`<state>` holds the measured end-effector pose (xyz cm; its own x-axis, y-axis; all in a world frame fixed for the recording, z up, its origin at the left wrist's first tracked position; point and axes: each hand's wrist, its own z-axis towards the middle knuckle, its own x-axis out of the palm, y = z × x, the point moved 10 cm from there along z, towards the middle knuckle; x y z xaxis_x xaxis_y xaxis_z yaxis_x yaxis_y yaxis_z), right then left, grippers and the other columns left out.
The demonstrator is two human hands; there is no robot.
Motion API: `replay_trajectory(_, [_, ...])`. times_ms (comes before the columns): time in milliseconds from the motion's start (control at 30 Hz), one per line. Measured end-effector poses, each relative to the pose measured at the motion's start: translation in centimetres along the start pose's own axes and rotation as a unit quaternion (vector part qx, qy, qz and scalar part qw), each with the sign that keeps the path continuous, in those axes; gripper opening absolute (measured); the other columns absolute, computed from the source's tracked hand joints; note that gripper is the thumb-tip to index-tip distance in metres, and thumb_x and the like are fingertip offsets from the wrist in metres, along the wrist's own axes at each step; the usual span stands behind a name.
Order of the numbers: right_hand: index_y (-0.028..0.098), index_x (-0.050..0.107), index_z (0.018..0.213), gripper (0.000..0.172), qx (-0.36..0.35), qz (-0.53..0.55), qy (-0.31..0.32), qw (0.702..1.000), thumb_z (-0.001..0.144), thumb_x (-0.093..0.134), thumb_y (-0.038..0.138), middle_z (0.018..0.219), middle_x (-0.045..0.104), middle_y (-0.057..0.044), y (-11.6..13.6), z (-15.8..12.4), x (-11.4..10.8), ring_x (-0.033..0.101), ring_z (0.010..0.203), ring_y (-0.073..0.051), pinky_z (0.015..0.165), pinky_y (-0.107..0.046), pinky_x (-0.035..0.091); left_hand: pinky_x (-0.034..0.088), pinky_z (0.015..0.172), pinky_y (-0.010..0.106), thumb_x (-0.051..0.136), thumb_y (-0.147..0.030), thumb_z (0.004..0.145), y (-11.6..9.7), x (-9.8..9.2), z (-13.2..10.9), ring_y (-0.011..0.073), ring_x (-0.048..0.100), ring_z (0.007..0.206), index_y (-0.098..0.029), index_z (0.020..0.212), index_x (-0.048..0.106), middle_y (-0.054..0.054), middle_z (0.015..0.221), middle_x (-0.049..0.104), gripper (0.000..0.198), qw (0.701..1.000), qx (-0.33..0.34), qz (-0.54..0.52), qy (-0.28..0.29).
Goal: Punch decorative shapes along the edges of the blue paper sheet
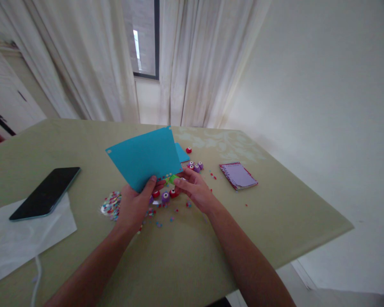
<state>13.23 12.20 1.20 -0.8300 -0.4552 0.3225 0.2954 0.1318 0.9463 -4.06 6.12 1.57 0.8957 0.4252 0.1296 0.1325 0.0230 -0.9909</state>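
Above the olive tabletop (pixel 185 264), the left hand (pixel 136 204) pinches a blue sheet (pixel 144 157), its lower edge leading rightward to a green craft punch (pixel 173 179) gripped by the right hand (pixel 193 187).

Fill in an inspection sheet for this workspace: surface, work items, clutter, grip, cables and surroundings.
Surface: pale green tabletop, faint floral pattern toward the far side.
Work items: blue sheet, raised and tilted; small green item; red and purple pieces with eye-like dots.
Clutter: confetti heaped and scattered; card stack at right; phone partly on white paper at left.
Grip: left hand holds the blue sheet; right hand pinches the small green item by the sheet's lower edge.
Cables: one white cable at left.
Surroundings: pale curtains, window, white wall.
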Motion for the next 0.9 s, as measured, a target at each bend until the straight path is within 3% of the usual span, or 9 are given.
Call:
replay_trajectory(133, [0.024, 0.081, 0.107, 0.044, 0.005, 0.002, -0.015, 1.000, 0.074, 0.098, 0.047, 0.101, 0.075, -0.002, 0.2, -0.1, 0.1, 0.066, 0.073, -0.013, 0.068, -0.027, 0.057, 0.070, 0.079, 0.040, 0.080, -0.046, 0.084, -0.5, 0.1, -0.1, 0.0308, 0.085, 0.087, -0.017, 0.100, 0.077, 0.012, 0.093, 0.086, 0.033, 1.000, 0.011, 0.020, 0.003])
replay_trajectory(367, [0.023, 0.076, 0.087, 0.042, 0.019, 0.088, -0.066, 0.994, 0.066, 0.102, 0.048, 0.079, 0.068, 0.003, -0.5, 0.2, -0.8, 0.063, 0.065, -0.012, 0.062, -0.024, 0.055, 0.070, 0.071, 0.039, 0.079, -0.047, 0.082, -0.6, 0.1, -0.2, 0.0324, 0.084, 0.084, -0.016, 0.092, 0.079, 0.013, 0.089, 0.086, 0.032, 0.998, 0.016, 0.055, 0.005])
replay_trajectory(500, [0.022, 0.075, 0.091, 0.047, 0.024, 0.100, -0.075, 0.992, 0.064, 0.103, 0.048, 0.082, 0.069, 0.003, -0.8, 0.3, -1.0, 0.063, 0.065, -0.011, 0.062, -0.023, 0.055, 0.070, 0.071, 0.040, 0.080, -0.048, 0.081, -0.5, 0.3, -0.2, 0.0321, 0.084, 0.081, -0.016, 0.090, 0.079, 0.013, 0.088, 0.086, 0.033, 0.998, 0.022, 0.051, 0.010])
replay_trajectory(700, [0.021, 0.076, 0.093, 0.048, 0.021, 0.060, -0.038, 0.997, 0.066, 0.101, 0.052, 0.081, 0.068, 0.002, -0.4, 0.1, 0.1, 0.062, 0.065, -0.012, 0.061, -0.026, 0.053, 0.070, 0.070, 0.039, 0.079, -0.048, 0.081, -0.6, 0.4, -0.2, 0.0321, 0.084, 0.081, -0.016, 0.093, 0.079, 0.013, 0.088, 0.086, 0.033, 0.998, 0.024, 0.056, 0.008])
replay_trajectory(900, [0.023, 0.079, 0.089, 0.044, -0.012, 0.052, -0.076, 0.996, 0.063, 0.102, 0.050, 0.082, 0.067, 0.003, 0.3, 0.2, -0.8, 0.051, 0.064, -0.010, 0.059, -0.023, 0.048, 0.070, 0.070, 0.039, 0.077, -0.046, 0.081, -0.8, 0.4, -0.2, 0.0316, 0.084, 0.080, -0.017, 0.091, 0.079, 0.012, 0.087, 0.086, 0.030, 0.998, 0.027, 0.063, 0.011])
